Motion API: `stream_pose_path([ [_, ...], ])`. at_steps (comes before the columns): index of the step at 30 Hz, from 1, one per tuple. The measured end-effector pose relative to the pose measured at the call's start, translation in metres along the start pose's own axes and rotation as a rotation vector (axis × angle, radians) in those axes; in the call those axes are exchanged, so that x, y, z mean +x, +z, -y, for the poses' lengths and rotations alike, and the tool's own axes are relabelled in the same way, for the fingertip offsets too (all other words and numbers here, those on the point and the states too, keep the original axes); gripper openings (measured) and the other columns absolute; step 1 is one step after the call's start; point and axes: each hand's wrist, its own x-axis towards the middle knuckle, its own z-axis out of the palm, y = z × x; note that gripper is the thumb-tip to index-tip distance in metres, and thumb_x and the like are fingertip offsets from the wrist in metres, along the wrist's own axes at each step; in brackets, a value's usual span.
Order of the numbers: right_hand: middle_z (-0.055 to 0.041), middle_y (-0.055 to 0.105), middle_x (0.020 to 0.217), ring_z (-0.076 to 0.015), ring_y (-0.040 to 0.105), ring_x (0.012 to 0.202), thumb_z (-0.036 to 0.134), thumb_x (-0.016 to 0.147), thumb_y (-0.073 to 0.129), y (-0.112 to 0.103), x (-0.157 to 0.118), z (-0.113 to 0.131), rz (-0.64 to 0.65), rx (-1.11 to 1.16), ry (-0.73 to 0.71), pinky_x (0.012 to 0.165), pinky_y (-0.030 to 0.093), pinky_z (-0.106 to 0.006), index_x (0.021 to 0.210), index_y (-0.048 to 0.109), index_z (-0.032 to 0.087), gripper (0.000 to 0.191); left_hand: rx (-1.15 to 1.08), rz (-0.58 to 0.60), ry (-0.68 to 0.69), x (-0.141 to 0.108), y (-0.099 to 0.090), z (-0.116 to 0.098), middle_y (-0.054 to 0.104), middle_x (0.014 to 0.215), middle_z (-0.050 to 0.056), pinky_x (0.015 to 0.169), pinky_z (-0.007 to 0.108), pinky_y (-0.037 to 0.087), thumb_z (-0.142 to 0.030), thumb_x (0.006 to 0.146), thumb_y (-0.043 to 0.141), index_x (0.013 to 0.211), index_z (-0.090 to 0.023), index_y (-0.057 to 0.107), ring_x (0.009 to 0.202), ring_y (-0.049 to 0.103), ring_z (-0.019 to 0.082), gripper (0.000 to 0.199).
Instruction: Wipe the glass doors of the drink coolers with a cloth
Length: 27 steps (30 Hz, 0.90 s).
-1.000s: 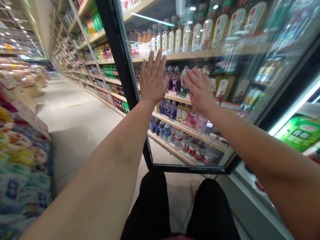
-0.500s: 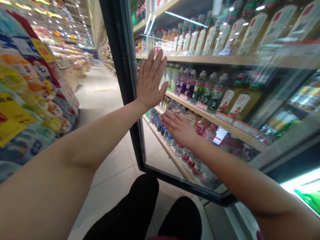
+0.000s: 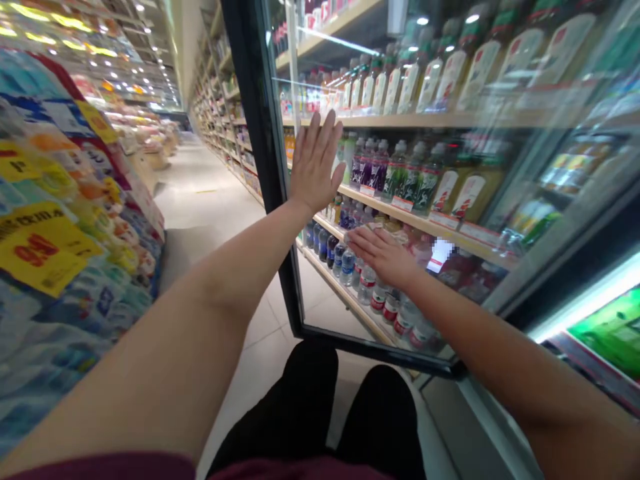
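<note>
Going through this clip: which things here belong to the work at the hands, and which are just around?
Part of the work:
left hand, open at the glass cooler door
right hand, open, nearest the bottled water

Just around:
purple drink bottles
yellow-tagged display
aisle shelving

Glossy glass door (image 3: pixel 545 157); smooth plastic bottles (image 3: pixel 380 170); wooden shelf (image 3: pixel 400 120)

Right: bottles (image 3: pixel 380 167) on shelves (image 3: pixel 425 225) behind a glass door (image 3: pixel 261 133). Left: a display (image 3: pixel 75 280) beside the aisle (image 3: pixel 210 193), with more shelving (image 3: pixel 215 113) beyond, along the aisle's far side, past the door.
</note>
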Motion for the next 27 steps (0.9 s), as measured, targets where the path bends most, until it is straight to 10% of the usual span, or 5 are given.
stream_pose_path([
  [5, -0.0032, 0.050, 0.161, -0.0199, 0.041, 0.153, 0.005, 0.099, 0.050, -0.022, 0.000, 0.003, 0.050, -0.043, 0.052, 0.128, 0.034, -0.046, 0.159, 0.049, 0.025, 0.063, -0.108, 0.031, 0.008, -0.001, -0.010, -0.007, 0.017, 0.176, 0.001, 0.135, 0.054, -0.004, -0.030, 0.105, 0.046, 0.167, -0.014, 0.022, 0.164, -0.001, 0.021, 0.068],
  [14, -0.0185, 0.028, 0.171, -0.0348, 0.021, 0.161, 0.000, 0.097, 0.040, -0.056, 0.105, -0.008, -0.291, -0.141, 0.649, 0.127, 0.027, -0.062, 0.162, 0.043, 0.009, 0.066, -0.016, 0.175, 0.192, -0.006, -0.048, 0.005, 0.018, 0.176, 0.008, 0.135, 0.051, 0.012, -0.021, 0.101, 0.042, 0.167, -0.011, 0.026, 0.164, 0.007, 0.027, 0.069],
  [21, 0.0044, 0.065, 0.147, -0.0149, 0.055, 0.142, -0.001, 0.091, 0.053, -0.036, 0.070, 0.012, -0.090, -0.123, 0.249, 0.122, 0.042, -0.036, 0.136, 0.071, 0.035, 0.060, 0.004, 0.118, 0.100, -0.018, -0.036, -0.006, 0.017, 0.175, 0.014, 0.135, 0.054, 0.011, -0.023, 0.106, 0.043, 0.167, -0.005, 0.028, 0.163, 0.008, 0.031, 0.065],
  [27, -0.0256, 0.031, 0.168, -0.0376, 0.019, 0.161, 0.002, 0.100, 0.036, -0.060, 0.055, -0.040, -0.383, -0.261, 0.549, 0.123, 0.026, -0.071, 0.163, 0.038, 0.004, 0.063, 0.030, -0.008, 0.072, -0.025, -0.011, -0.009, 0.018, 0.174, 0.017, 0.135, 0.056, 0.007, -0.037, 0.109, 0.049, 0.167, -0.005, 0.027, 0.163, 0.002, 0.031, 0.069],
])
